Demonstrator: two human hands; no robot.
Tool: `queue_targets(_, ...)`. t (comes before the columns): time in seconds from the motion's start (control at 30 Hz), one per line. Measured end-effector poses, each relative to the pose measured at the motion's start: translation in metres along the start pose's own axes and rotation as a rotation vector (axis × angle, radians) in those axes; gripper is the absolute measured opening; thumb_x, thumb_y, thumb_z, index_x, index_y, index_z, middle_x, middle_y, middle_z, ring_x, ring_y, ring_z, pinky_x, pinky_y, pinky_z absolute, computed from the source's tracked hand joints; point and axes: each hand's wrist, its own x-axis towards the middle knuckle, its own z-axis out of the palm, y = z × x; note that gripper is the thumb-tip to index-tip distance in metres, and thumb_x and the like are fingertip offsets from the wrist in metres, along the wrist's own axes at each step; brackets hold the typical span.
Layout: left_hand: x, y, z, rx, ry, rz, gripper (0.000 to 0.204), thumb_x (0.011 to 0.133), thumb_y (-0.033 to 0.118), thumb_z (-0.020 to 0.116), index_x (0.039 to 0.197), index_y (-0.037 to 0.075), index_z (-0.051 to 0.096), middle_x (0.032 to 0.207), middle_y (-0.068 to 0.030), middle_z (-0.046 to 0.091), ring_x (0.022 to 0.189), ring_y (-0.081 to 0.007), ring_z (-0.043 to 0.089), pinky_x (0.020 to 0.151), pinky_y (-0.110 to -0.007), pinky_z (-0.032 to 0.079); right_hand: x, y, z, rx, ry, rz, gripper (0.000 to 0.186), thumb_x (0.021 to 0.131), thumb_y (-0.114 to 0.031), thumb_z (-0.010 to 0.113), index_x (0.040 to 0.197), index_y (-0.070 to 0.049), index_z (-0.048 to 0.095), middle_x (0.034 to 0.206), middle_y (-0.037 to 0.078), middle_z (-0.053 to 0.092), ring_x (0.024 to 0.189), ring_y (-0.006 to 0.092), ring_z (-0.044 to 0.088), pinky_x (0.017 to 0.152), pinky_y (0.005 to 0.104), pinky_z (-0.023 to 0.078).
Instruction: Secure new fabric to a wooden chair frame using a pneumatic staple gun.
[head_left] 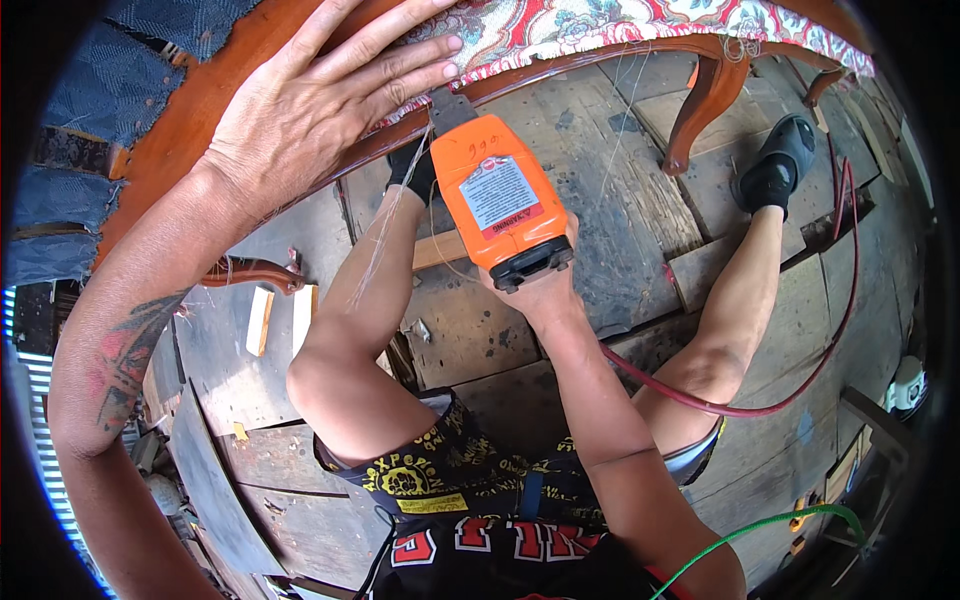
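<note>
Black shirt fabric with red, white-edged lettering (490, 565) fills the bottom centre of the frame, below black shorts with yellow print (410, 475) and the person's bare, parted knees. At centre, the right hand (545, 293) is closed around the handle of an orange, box-shaped power tool with a pale label (490, 200); the body hides most of the fingers. Its dark metal nose points up toward the edge of a glossy reddish-brown wooden furniture frame (180, 140); whether they touch cannot be told. At upper left of centre, the left hand (310, 110) lies flat, fingers extended, across the wood, fingertips on the edge of red-and-white floral cloth (600, 30). Loose pale threads dangle near the nose. A curved wooden leg (705, 110) stands at upper right, and ragged blue woven upholstery (110, 90) occupies the upper left. Over the worn plank floor (790, 330), a dark red hose (720, 408) loops through the right side; a thin green hose (800, 512) crosses the lower right.
</note>
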Motion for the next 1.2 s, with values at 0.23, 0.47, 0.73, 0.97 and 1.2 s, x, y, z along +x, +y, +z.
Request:
queue_targets(0.23,-0.002,0.01,0.002,-0.114,0.145,-0.173,0.073,0.094,0.054,0.054,0.158,0.034,0.025,0.164,0.0127,0.025,0.154,-0.0147,0.009,0.127,-0.05,0.002,0.001,-0.006,-0.001,0.14,0.041,0.172,0.026,0.064,-0.018,0.077,0.088,-0.013,0.071,0.086,0.004,0.072,0.077,0.0286,0.07,0.074,0.0398,0.053)
queue_targets(0.47,-0.002,0.011,0.004,-0.023,0.156,-0.167,0.07,0.096,0.048,0.053,0.158,0.028,0.027,0.164,0.0104,0.025,0.153,-0.0138,0.017,0.127,-0.046,0.005,-0.031,0.012,-0.024,0.032,0.141,0.039,0.046,0.061,-0.01,0.087,0.103,-0.001,0.07,0.091,0.013,0.073,0.08,0.0288,0.074,0.075,0.0361,0.058)
queue_targets(0.73,-0.025,0.08,0.037,-0.208,0.065,-0.095,0.073,0.095,0.029,0.053,0.159,0.013,0.024,0.164,-0.0033,0.028,0.153,-0.0201,0.022,0.126,-0.043,0.009,-0.026,0.06,-0.051,-0.287,0.058,0.712,0.026,0.078,-0.018,0.071,0.084,0.007,0.066,0.068,0.022,0.068,0.069,0.0324,0.073,0.067,0.0416,0.054)
queue_targets(0.97,0.02,0.087,0.02,-0.352,0.351,-0.312,0.069,0.097,0.039,0.056,0.157,0.017,0.032,0.163,-0.0039,0.03,0.152,-0.0218,0.024,0.124,-0.043,0.019,0.01,0.127,-0.048,-0.367,0.082,0.804,0.045,0.085,-0.024,0.067,0.109,0.013,0.056,0.097,0.033,0.068,0.095,0.0487,0.066,0.083,0.0519,0.052)
queue_targets(1.2,-0.007,0.103,0.072,-0.136,0.184,-0.331,0.072,0.095,0.042,0.058,0.155,0.009,0.036,0.162,-0.0055,0.032,0.15,-0.0216,0.027,0.123,-0.041,0.018,0.006,0.182,0.0,-0.739,-0.063,0.842,0.087,0.085,-0.028,0.072,0.14,0.021,0.027,0.113,0.029,0.062,0.103,0.0413,0.066,0.088,0.0445,0.056)
